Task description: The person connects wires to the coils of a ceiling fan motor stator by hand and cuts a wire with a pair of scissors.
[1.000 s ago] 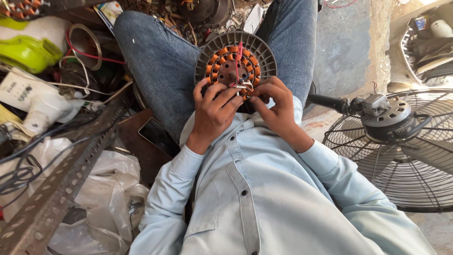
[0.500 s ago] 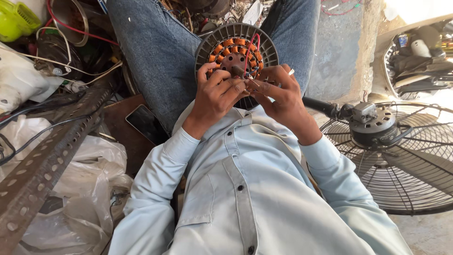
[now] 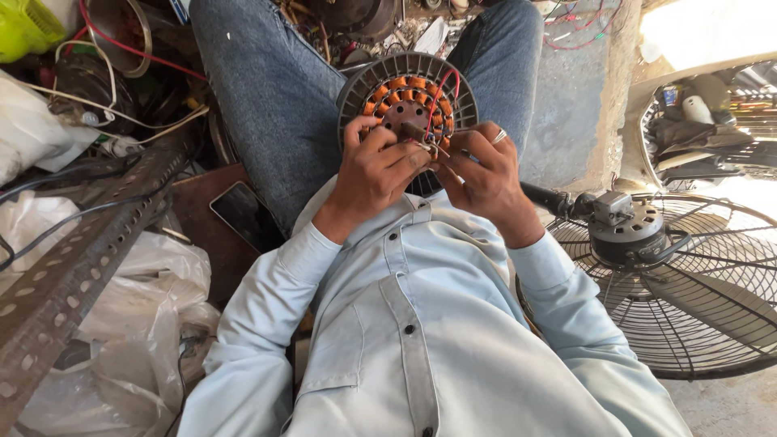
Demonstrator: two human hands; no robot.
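A round fan motor stator [image 3: 387, 74] with orange-brown copper coils rests on my lap between my jeans-clad legs. A red wire [image 3: 442, 91] runs from its rim down to my fingers. My left hand [image 3: 374, 168] and my right hand [image 3: 488, 176] meet just below the stator's centre. Both pinch the thin wire ends [image 3: 431, 149] between thumb and fingertips. A ring sits on a finger of my right hand. The wire tips are mostly hidden by my fingers.
A pedestal fan's motor [image 3: 626, 227] and wire grille [image 3: 712, 299] lie at the right. A dark phone [image 3: 244, 214] lies on a board at my left, next to a perforated metal angle bar [image 3: 73, 271] and plastic bags [image 3: 133, 324]. Cables and scrap parts fill the top left.
My head has tipped, so the scene has slid upward in view. Both hands stay at the stator, with the fingers drawn closer together on the wire ends.
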